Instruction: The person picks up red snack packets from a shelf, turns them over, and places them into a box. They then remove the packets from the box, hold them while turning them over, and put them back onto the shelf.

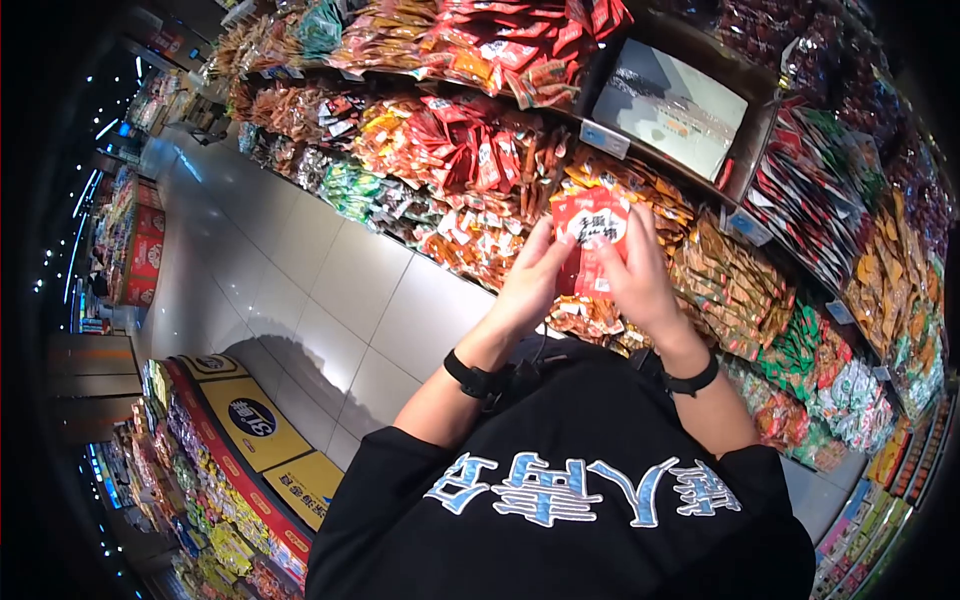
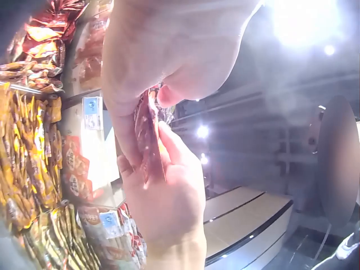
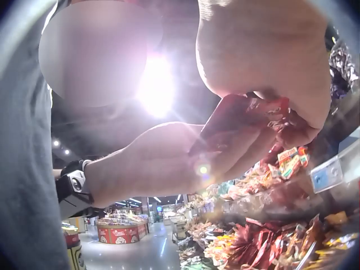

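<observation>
A small red snack packet (image 1: pixel 590 235) with a white label and dark lettering is held up between both hands in front of the shelves. My left hand (image 1: pixel 540 265) grips its left side, thumb on the printed face. On the opposite edge my right hand (image 1: pixel 640 272) pinches it, with the thumb across the front. Seen from the left wrist, the packet (image 2: pixel 149 138) appears edge-on between the two hands. In the right wrist view the packet (image 3: pixel 236 121) slants between them, partly covered by fingers.
Sloped shelves carry heaps of bagged snacks, with red packets (image 1: pixel 470 145) and orange-brown ones (image 1: pixel 730 285) around the hands. A dark-framed bin with a pale panel (image 1: pixel 670 105) stands just beyond. Tiled floor (image 1: pixel 340 290) lies left, near a yellow-and-red display stand (image 1: pixel 250 420).
</observation>
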`<state>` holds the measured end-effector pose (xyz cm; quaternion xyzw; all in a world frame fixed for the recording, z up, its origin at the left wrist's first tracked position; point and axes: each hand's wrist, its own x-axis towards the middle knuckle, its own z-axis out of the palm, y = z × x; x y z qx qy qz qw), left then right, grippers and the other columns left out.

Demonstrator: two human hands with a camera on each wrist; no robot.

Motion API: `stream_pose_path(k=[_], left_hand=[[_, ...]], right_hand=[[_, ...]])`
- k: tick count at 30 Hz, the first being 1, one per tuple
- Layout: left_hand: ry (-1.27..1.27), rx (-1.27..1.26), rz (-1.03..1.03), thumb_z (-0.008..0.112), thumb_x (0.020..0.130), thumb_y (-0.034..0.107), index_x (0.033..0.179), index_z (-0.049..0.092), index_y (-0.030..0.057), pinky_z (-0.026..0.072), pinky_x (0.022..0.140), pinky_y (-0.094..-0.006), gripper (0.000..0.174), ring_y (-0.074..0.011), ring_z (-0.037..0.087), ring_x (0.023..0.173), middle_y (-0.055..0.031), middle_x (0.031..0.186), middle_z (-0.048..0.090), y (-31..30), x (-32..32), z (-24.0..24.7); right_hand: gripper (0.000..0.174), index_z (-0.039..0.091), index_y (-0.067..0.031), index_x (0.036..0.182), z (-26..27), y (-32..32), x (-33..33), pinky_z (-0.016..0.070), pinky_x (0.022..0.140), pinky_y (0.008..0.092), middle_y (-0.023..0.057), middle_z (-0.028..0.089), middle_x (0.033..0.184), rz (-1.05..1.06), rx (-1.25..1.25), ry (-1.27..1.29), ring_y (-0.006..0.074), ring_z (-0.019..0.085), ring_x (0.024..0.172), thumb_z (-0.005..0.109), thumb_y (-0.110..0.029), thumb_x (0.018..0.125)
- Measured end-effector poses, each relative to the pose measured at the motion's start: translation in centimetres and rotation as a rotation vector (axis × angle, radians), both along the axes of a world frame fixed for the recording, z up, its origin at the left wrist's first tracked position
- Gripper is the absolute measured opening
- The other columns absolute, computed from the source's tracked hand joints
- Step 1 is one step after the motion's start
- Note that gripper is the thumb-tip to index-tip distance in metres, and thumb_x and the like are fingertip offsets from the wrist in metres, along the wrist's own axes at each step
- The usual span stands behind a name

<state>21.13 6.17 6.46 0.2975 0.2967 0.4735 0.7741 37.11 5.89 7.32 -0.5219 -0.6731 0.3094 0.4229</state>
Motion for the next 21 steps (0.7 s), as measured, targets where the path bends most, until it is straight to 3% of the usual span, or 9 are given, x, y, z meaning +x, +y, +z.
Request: stream_pose_path(k=[3,8,14,15,16,18,19,20,21], left_hand=[[0.106,0.050,-0.023,0.046,0.101,0.012,0.138,0.036,0.0056,0.0501,0.092,-0.0301,0.039,-0.0137,0.058,0.109,-0.0076,0.123,0.055,0.7,-1.0,-0.9],[0.118,-0.038,-0.059,0.048,0.099,0.010,0.141,0.035,0.0067,0.0489,0.092,-0.0292,0.044,-0.0156,0.057,0.111,-0.0087,0.128,0.055,3.5,-4.6,-2.2],[0.328,0.043,-0.034,0.050,0.095,0.008,0.133,0.043,0.0040,0.0503,0.084,-0.0271,0.039,-0.0133,0.059,0.102,-0.0058,0.119,0.058,10.5,-13.3,-5.3],[0.279,-0.078,0.055,0.050,0.094,0.005,0.129,0.046,0.0041,0.0511,0.074,-0.0257,0.036,-0.0115,0.060,0.092,-0.0043,0.112,0.060,11.8,-14.8,-4.3],[0.338,-0.042,0.092,0.049,0.093,0.002,0.122,0.049,0.0045,0.0496,0.064,-0.0243,0.030,-0.0094,0.058,0.078,-0.0024,0.099,0.060,13.9,-17.3,-4.4],[0.413,-0.106,0.202,0.049,0.092,0.001,0.114,0.051,0.0051,0.0465,0.056,-0.0233,0.023,-0.0084,0.054,0.065,-0.0008,0.086,0.058,18.1,-22.4,-6.3],[0.462,-0.115,0.253,0.050,0.091,0.002,0.111,0.051,0.0055,0.0468,0.056,-0.0239,0.020,-0.0093,0.054,0.063,-0.0013,0.084,0.057,20.1,-24.4,-7.0],[0.511,-0.127,0.303,0.050,0.090,0.004,0.108,0.051,0.0059,0.0470,0.055,-0.0245,0.017,-0.0102,0.054,0.061,-0.0019,0.082,0.057,22.2,-26.2,-7.9],[0.557,-0.154,0.295,0.052,0.090,0.005,0.107,0.051,0.0059,0.0474,0.055,-0.0249,0.017,-0.0109,0.054,0.061,-0.0026,0.081,0.057,24.4,-28.3,-9.5]], right_hand=[[0.061,0.026,0.0085,0.142,-2.3,0.6,-2.0,0.0340,0.104,0.0439,0.0265,0.040,0.126,-0.010,0.056,-0.050,0.0403,0.043,0.119,0.052,-0.014,0.092],[0.065,0.016,0.0127,0.144,-5.4,3.4,-5.3,0.0255,0.113,0.0412,0.0305,0.028,0.142,0.077,-0.139,0.135,0.0398,0.030,0.136,0.047,-0.018,0.096],[0.073,0.010,0.0078,0.148,-6.6,9.0,-11.5,0.0183,0.116,0.0392,0.0294,0.016,0.151,0.131,-0.284,0.026,0.0382,0.019,0.143,0.048,-0.028,0.097],[0.073,0.011,0.0035,0.149,-7.3,10.2,-12.8,0.0286,0.112,0.0399,0.0254,0.022,0.150,0.098,-0.303,0.203,0.0366,0.030,0.138,0.054,-0.023,0.095],[0.063,0.026,-0.0006,0.145,-6.9,11.1,-14.2,0.0436,0.098,0.0365,0.0201,0.037,0.141,0.037,-0.317,0.402,0.0305,0.044,0.128,0.057,-0.009,0.090],[0.046,0.045,-0.0023,0.127,-6.8,12.9,-15.4,0.0495,0.082,0.0305,0.0145,0.049,0.128,-0.028,-0.247,0.461,0.0230,0.054,0.115,0.053,0.006,0.083],[0.028,0.054,-0.0027,0.102,-6.7,13.7,-15.9,0.0483,0.077,0.0289,0.0132,0.053,0.122,-0.094,-0.129,0.389,0.0203,0.057,0.108,0.049,0.010,0.078],[0.016,0.055,-0.0015,0.085,-6.8,14.3,-15.9,0.0478,0.075,0.0278,0.0133,0.056,0.117,-0.132,-0.058,0.308,0.0195,0.060,0.098,0.051,0.011,0.076],[0.013,0.054,-0.0013,0.081,-6.7,14.6,-15.9,0.0475,0.074,0.0273,0.0133,0.058,0.114,-0.144,-0.057,0.283,0.0192,0.060,0.095,0.052,0.010,0.076]])
